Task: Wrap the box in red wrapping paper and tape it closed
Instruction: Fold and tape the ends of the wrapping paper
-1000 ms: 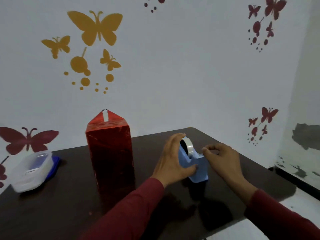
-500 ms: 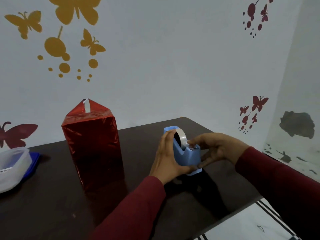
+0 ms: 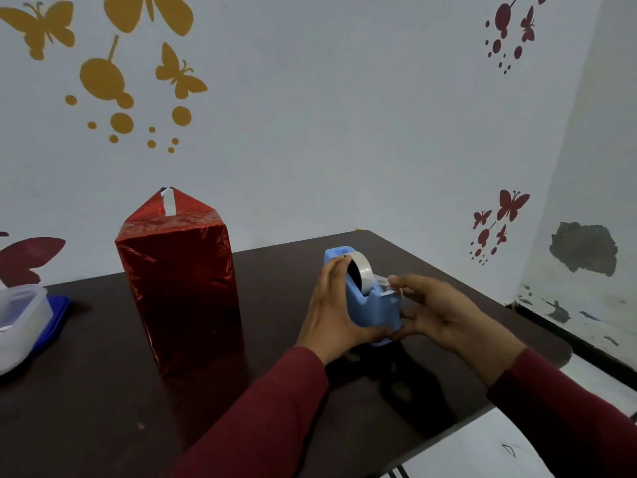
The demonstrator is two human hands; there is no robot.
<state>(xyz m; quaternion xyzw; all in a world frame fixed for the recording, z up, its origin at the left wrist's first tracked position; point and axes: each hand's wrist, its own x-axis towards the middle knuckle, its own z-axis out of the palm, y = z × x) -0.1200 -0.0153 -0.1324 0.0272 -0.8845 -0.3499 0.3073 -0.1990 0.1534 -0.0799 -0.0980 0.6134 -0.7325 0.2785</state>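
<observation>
Box (image 3: 179,288) in red paper stands left of both hands gripping the tape dispenser (image 3: 374,305)

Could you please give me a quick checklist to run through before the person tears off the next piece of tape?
1. Left hand braces the blue tape dispenser: ok.
2. Right hand has the free tape end pinched: ok.
3. Tape lies across the cutter: cannot tell, fingers hide it.
4. Red wrapped box stands upright on the table, apart from both hands: ok.
5. Top flap folded down and taped: not ok, it stands up.
</observation>
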